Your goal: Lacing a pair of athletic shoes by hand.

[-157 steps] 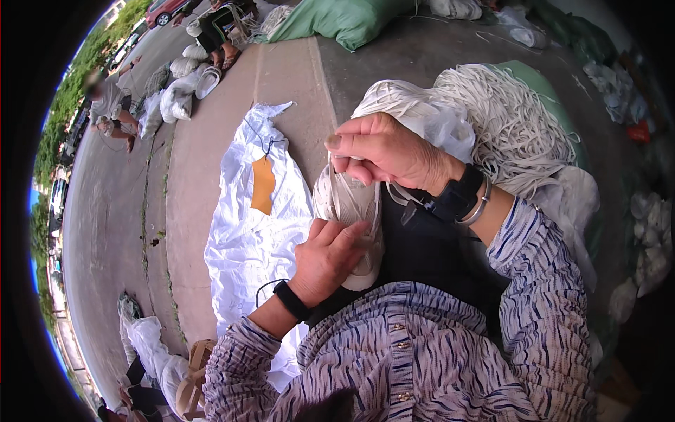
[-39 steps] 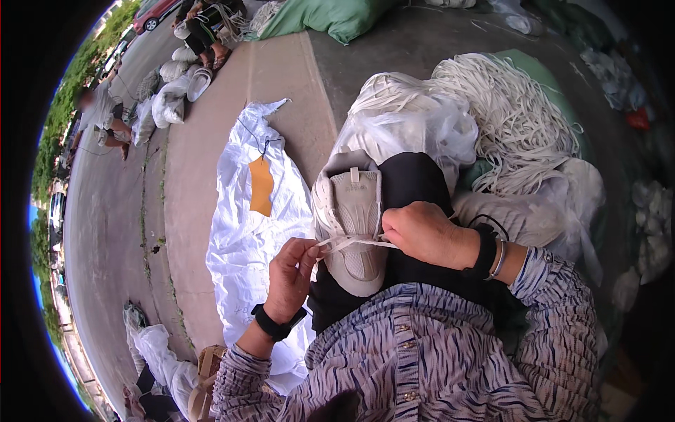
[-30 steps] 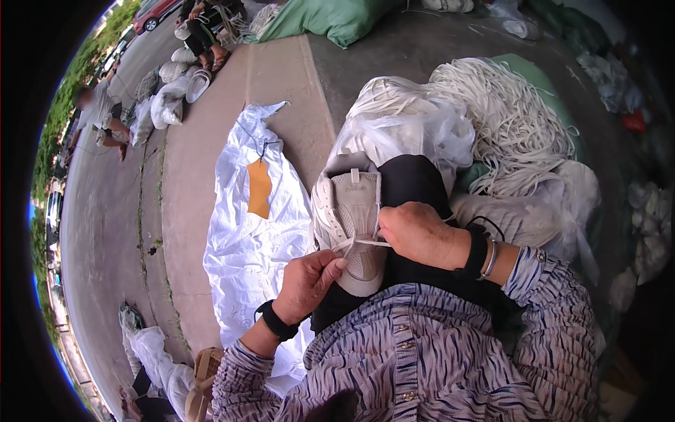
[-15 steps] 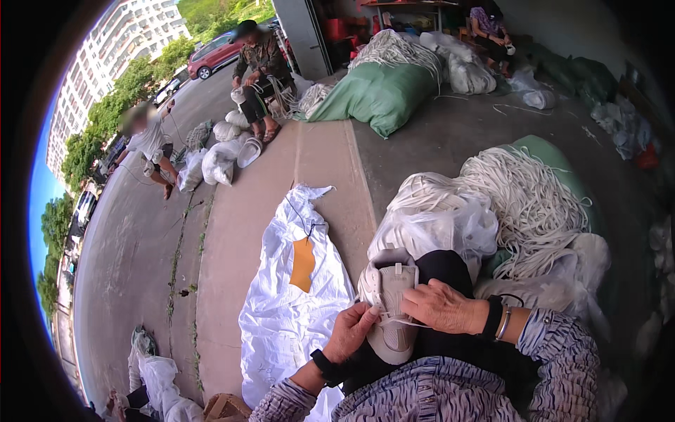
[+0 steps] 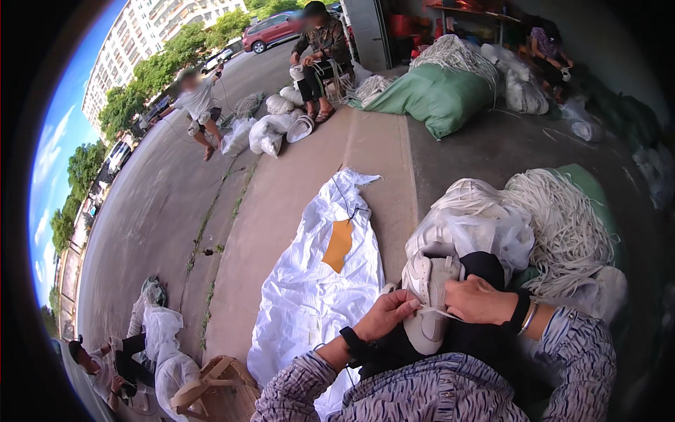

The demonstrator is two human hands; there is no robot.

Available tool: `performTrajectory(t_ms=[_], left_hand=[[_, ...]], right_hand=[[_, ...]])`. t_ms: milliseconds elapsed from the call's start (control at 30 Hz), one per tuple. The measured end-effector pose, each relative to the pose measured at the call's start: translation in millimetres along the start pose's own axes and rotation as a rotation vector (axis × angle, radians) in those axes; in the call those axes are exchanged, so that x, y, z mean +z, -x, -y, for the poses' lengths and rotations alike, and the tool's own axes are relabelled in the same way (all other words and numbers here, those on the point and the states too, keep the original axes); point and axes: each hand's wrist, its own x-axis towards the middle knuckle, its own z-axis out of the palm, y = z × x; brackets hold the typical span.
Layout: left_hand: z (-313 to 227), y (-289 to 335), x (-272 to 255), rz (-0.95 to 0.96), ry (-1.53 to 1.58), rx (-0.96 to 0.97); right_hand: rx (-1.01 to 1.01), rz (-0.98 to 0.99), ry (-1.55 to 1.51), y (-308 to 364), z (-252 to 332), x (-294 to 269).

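Observation:
A pale beige sneaker rests on my lap, its toe pointing toward me and its opening away. Thumb and fingertips of my left hand are pinched on a white shoelace at the left side of the lacing. From the other side, my right hand has its fingers curled closed on the same shoelace, which runs across the shoe's front between the two hands. The lace's exact path through the eyelets is too small to make out. Part of another light shoe shows beside my left hand.
A white sack with an orange patch lies to the left. Plastic-wrapped goods and a heap of white laces stand ahead right. A woven basket is at lower left. Several people sit around, beside a green sack and white bags.
My view has swung left, so the surroundings sit further right. A seated person and more of the basket now show at lower left. Both hands stay at the shoe's lacing.

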Motion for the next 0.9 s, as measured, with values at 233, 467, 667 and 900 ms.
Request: performTrajectory(t_ms=[233,467,667,900], left_hand=[[4,11,14,-0.168,0.120,0.031],[11,-1,14,-0.076,0.001,0.068],[-9,14,10,-0.135,-0.005,0.028],[-13,14,12,-0.169,-0.026,-0.004]], right_hand=[[0.183,0.125,0.044,-11,35,-15],[0.468,-0.245,-0.331,-5,18,22],[0.466,-0.430,-1.054,-10,2,-59],[0.262,-0.037,-0.003,-9,21,12]])
